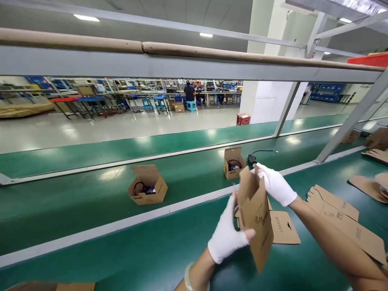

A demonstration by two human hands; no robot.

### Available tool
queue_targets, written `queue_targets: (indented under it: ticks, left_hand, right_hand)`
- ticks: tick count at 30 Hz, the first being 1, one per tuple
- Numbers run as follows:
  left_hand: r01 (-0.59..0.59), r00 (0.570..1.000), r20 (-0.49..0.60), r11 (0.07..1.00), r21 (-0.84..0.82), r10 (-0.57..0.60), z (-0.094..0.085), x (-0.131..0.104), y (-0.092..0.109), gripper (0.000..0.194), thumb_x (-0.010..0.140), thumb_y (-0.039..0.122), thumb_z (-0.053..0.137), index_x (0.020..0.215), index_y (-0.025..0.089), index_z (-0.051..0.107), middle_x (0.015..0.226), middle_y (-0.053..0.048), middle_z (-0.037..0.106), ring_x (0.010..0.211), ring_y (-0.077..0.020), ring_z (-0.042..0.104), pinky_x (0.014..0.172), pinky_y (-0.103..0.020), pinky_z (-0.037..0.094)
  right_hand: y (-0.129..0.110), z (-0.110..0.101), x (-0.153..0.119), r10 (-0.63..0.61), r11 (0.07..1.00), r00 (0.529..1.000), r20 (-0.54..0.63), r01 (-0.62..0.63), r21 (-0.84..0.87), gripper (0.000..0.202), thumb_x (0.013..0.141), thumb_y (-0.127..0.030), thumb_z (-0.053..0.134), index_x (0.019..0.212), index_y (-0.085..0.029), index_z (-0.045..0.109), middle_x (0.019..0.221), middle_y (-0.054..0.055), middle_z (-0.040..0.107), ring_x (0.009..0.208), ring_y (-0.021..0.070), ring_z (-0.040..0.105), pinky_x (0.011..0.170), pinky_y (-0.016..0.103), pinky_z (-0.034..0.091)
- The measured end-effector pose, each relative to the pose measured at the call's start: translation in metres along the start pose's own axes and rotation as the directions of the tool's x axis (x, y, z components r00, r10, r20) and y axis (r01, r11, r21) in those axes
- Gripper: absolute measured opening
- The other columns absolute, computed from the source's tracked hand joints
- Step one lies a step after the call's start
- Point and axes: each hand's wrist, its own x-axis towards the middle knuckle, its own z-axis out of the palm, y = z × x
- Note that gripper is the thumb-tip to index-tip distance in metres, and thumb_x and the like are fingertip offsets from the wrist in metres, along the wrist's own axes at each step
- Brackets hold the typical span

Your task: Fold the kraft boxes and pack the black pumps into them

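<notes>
A partly folded brown cardboard box (257,222) is held up over the green bench, tilted, with dark print on its side. My left hand (227,234), in a white glove with bare fingertips, grips its left side, the thumb on the printed face. At the upper edge my right hand (277,186), gloved too, has its fingers closed on a flap. Flat cardboard (285,228) lies on the bench behind the held box. Beyond my hands, an open box (233,171) and a black plug with a cable (252,159) rest on the green belt.
Another open box (148,198) with a dark item inside sits on the belt at left. Flat cardboard blanks (342,222) lie at right. A slanted metal post (348,117) and a padded rail (212,51) frame the line. Cardboard (75,287) shows at bottom left.
</notes>
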Motion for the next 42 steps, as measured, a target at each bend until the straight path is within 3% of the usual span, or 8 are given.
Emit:
queue_targets:
  ticks: [5,9,12,17,30,34,39,42]
  left_hand:
    - [-0.058,0.992,-0.119,0.986,-0.153,0.04,-0.028,0.009,0.019,0.072,0.077,0.039,0.071,0.137,0.023,0.036,0.14,-0.01,0.045,0.13,-0.0303,0.041,0.108,-0.044,0.037]
    - [-0.043,0.989,-0.144,0.985,-0.166,0.019,-0.038,0.008,0.019,0.071,0.077,0.04,0.07,0.137,0.023,0.036,0.141,-0.01,0.044,0.13,-0.03,0.041,0.108,-0.043,0.037]
    - [-0.019,0.988,-0.152,0.984,-0.177,-0.008,-0.041,0.003,0.023,0.071,0.078,0.044,0.068,0.137,0.022,0.035,0.138,-0.012,0.047,0.127,-0.0312,0.044,0.104,-0.043,0.04]
    - [0.017,0.979,-0.195,0.976,-0.219,-0.06,-0.043,-0.006,0.03,0.075,0.077,0.05,0.065,0.137,0.019,0.034,0.139,-0.015,0.045,0.124,-0.0365,0.046,0.096,-0.044,0.047]
    - [-0.047,0.994,0.114,0.934,0.355,0.007,-0.053,-0.016,0.041,0.097,0.069,0.044,0.073,0.147,0.028,0.018,0.145,-0.01,0.033,0.131,-0.0324,0.036,0.11,-0.045,0.031]
    - [-0.102,0.989,0.138,0.888,0.449,0.044,-0.056,-0.014,0.045,0.052,0.069,0.04,0.07,0.115,0.022,0.054,0.124,-0.01,0.044,0.115,-0.03,0.048,0.1,-0.042,0.039]
    - [-0.086,0.965,-0.161,0.825,0.559,0.209,-0.077,-0.02,0.053,0.031,0.071,0.041,0.067,0.088,0.02,0.053,0.124,-0.01,0.042,0.118,-0.0321,0.045,0.099,-0.045,0.037]
    - [-0.076,0.885,-0.305,0.755,0.651,0.351,-0.095,-0.028,0.057,0.031,0.072,0.04,0.068,0.089,0.021,0.053,0.126,-0.01,0.041,0.121,-0.0317,0.043,0.099,-0.044,0.037]
  right_hand:
    - [-0.013,0.002,-0.014,-0.153,0.853,0.978,0.145,0.057,0.518,0.037,0.097,-0.042,0.033,0.107,-0.02,0.061,0.105,0.007,0.067,0.092,0.0231,0.065,0.083,0.037,0.053]
    - [-0.019,0.004,-0.022,-0.16,0.933,0.972,-0.17,0.205,0.295,0.037,0.098,-0.03,0.032,0.129,-0.021,0.049,0.121,0.008,0.06,0.11,0.0223,0.058,0.096,0.041,0.047]
    - [-0.03,-0.001,-0.024,-0.448,0.893,0.82,-0.356,0.434,-0.123,0.038,0.096,-0.028,0.037,0.132,-0.018,0.046,0.127,0.012,0.053,0.118,0.0255,0.05,0.098,0.044,0.043]
    - [-0.055,-0.01,-0.025,-0.622,0.703,0.783,-0.015,0.55,-0.45,0.053,0.094,-0.053,0.041,0.12,-0.009,0.054,0.121,0.019,0.054,0.11,0.032,0.05,0.098,0.05,0.037]
    - [-0.044,0.007,-0.041,-0.534,0.789,0.665,0.522,0.614,0.025,0.025,0.091,-0.037,0.055,0.102,-0.016,0.063,0.084,0.007,0.065,0.114,0.029,0.047,0.104,0.045,0.029]
    - [-0.047,-0.001,-0.037,-0.578,0.778,0.689,0.438,0.627,0.042,0.02,0.093,-0.033,0.051,0.098,-0.019,0.063,0.083,0.005,0.065,0.098,0.0236,0.056,0.105,0.047,0.028]
    - [-0.025,0.026,-0.03,-0.362,0.932,0.918,-0.159,0.363,-0.023,0.03,0.091,-0.019,0.038,0.117,-0.019,0.054,0.114,0.01,0.061,0.109,0.0217,0.054,0.1,0.045,0.038]
    - [0.009,0.078,-0.055,-0.271,0.949,0.954,0.131,0.288,-0.129,0.044,0.083,-0.025,0.051,0.126,-0.015,0.051,0.127,0.014,0.053,0.122,0.0292,0.044,0.102,0.049,0.035]
